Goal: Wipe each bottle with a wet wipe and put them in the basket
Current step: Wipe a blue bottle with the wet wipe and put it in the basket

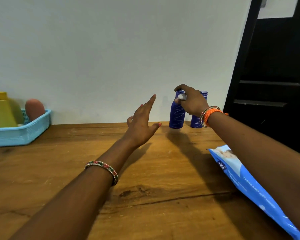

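While our right hand (190,101) closed around the upper part of a dark blue cylindrical plastic bottle with pale zigzag markings (177,115), a small crumpled white wet wipe (181,97) sat pinched between its fingers and the bottle just under the cap. That bottle looked to be lifted slightly off the brown wooden counter (145,170), near the white wall (111,49), though we could not be sure of the gap. A second dark blue bottle of the same kind (198,118) stood upright just beside it, partly hidden behind our right wrist, which wore orange thread and thin beaded bangles (209,116).

Our left hand (142,125) hung in the air to the left of the bottles, fingers spread and empty, touching nothing. A red, green and white beaded bangle (102,170) circled that forearm.

Well apart, at the left edge of the counter, stood a light blue plastic basket with mesh sides (21,134). It already held a yellow-green flat bottle (3,111) and a rounded pinkish-brown bottle (34,109), both leaning inside it. At the right, under our right forearm, lay a blue and white soft pack of wet wipes (246,184), flat on the counter. A dark wooden door (270,66) filled the right side behind it.
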